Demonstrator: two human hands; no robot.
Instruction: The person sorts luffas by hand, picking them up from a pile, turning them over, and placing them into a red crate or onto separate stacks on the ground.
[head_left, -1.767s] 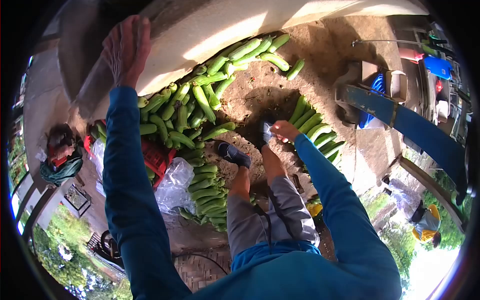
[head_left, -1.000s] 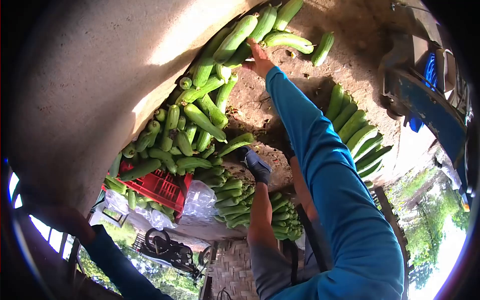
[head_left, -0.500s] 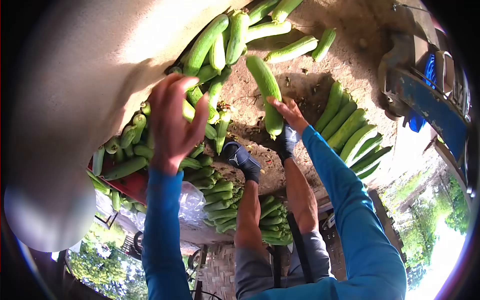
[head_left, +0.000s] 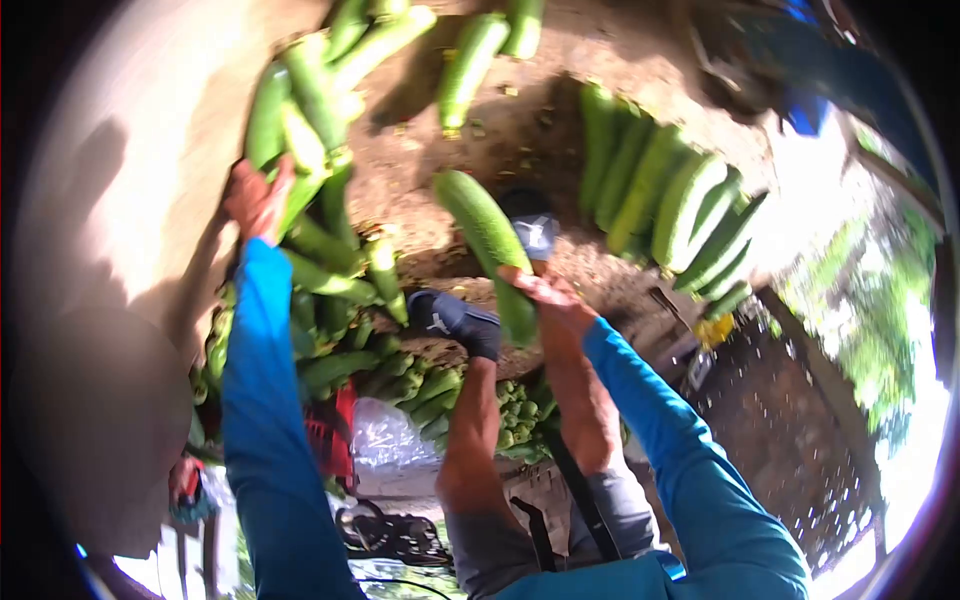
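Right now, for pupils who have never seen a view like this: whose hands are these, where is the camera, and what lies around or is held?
There is no machine: a camera worn on a person's head looks down past their own arms. The right hand holds a long green vegetable. The left hand is at a loose pile; its grip is unclear. On the bare ground, similar vegetables lie in a row on the right. Lower down are something red and clear plastic.

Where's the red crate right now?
In the head view, the red crate is low and left of the middle. It peeks out between the person's left sleeve and the crumpled clear plastic.
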